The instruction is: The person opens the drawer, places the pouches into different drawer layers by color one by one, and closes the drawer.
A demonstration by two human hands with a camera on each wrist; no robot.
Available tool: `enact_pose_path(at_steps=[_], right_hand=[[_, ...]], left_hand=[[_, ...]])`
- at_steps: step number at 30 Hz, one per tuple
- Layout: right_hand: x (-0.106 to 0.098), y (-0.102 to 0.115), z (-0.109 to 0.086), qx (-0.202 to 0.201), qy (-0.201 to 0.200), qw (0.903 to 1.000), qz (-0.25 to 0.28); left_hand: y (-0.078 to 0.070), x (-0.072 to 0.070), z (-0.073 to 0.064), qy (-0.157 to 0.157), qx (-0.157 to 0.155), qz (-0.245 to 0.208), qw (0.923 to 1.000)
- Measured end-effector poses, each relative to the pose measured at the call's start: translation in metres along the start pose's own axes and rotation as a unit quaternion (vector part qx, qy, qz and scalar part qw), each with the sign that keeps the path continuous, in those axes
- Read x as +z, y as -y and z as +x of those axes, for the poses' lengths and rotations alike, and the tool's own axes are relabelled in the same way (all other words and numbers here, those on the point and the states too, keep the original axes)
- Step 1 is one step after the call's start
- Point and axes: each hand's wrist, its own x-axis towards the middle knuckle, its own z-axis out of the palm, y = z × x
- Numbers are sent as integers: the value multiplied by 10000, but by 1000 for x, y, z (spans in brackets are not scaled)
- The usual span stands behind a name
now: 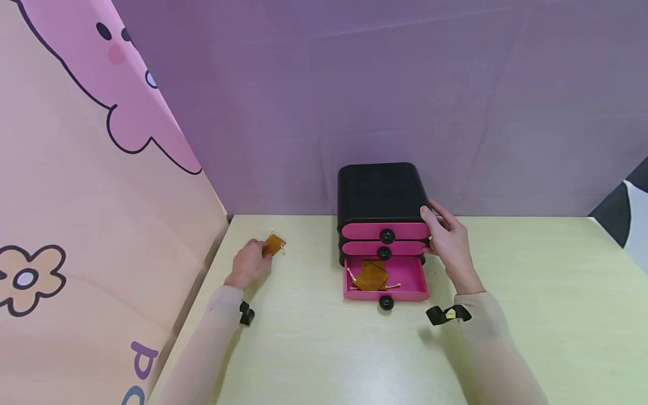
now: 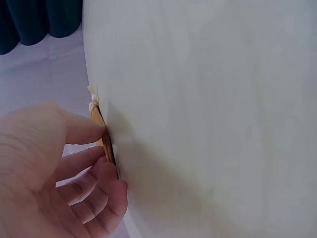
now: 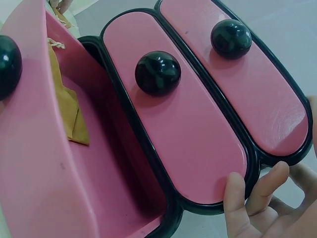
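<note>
On the left of the table, my left hand pinches a small mustard-brown drawstring pouch. The left wrist view has its thumb and fingertips at the edge of the pouch, low against the tabletop. My right hand grips the right side of a black mini drawer cabinet, fingers bent around its front edge beside the upper two pink drawers. The bottom drawer is pulled out, and brown pouches with pale cords lie inside it, overlapping.
Round black knobs stick out from the drawer fronts. The cabinet stands at the back of the pale wooden table, near a purple cloth backdrop. A printed pink panel borders the table's left side.
</note>
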Motion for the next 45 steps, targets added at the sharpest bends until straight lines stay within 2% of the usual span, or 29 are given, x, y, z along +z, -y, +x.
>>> enact_pose_path(at_steps=[10,19,31,37,45], right_hand=[[0,0,0,84,-12,10000,-6],[0,0,1,44,30,10000,-19],[0,0,1,40,0,10000,26],[-2,-1,3,-5,8,9999,100],[0,-2,4,38,21,9999,146]], left_hand=[[-4,-3,1,9,-293,-195,9994],[-3,-5,-1,-65,-353,-310,9989],[-1,-10,-8,-285,-53,-112,9995],[-6,-10,-12,-502,156,-229,9984],[-14,-8,-20,-526,199,-309,9979]])
